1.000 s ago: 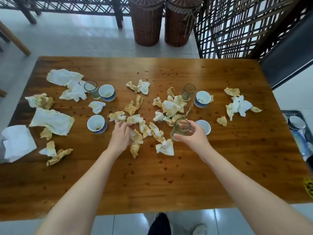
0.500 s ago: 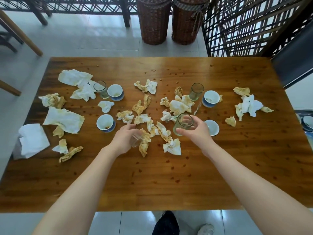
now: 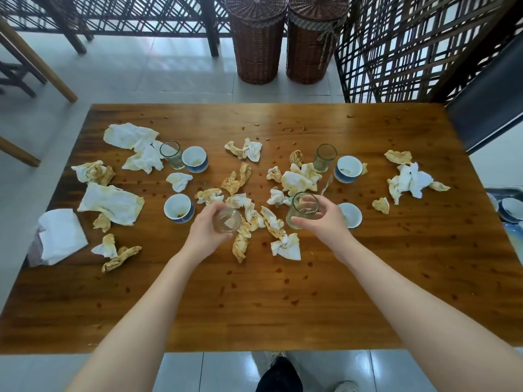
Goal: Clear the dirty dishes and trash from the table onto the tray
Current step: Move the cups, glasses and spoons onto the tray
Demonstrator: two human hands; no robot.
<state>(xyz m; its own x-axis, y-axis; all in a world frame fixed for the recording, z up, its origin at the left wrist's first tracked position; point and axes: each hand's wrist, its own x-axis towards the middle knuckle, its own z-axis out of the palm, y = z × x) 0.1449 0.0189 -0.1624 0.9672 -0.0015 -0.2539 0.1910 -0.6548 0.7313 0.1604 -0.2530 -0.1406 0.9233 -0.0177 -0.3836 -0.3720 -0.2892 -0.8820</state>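
Observation:
My left hand (image 3: 205, 232) grips a small clear glass (image 3: 227, 220) lifted over the table's middle. My right hand (image 3: 325, 222) holds a taller greenish glass (image 3: 302, 210) a little to the right. Two more glasses stand further back, one at the left (image 3: 171, 155) and one at the right (image 3: 325, 157). Blue-and-white cups sit at the back left (image 3: 194, 159), the near left (image 3: 179, 207), the right (image 3: 348, 168) and behind my right hand (image 3: 351, 215). Stained crumpled napkins (image 3: 295, 181) lie scattered over the wooden table (image 3: 254, 306). The tray (image 3: 509, 239) shows at the right edge.
Larger napkins (image 3: 111, 203) and a white folded packet (image 3: 60, 236) lie at the table's left side. More napkins (image 3: 410, 181) lie at the right. Two wicker baskets (image 3: 257, 41) and a lattice screen stand beyond the table. Cups rest in the tray.
My left hand has picked a small glass out of the napkins and lifted it. My right hand keeps its glass, raised slightly. The view has shifted to the left.

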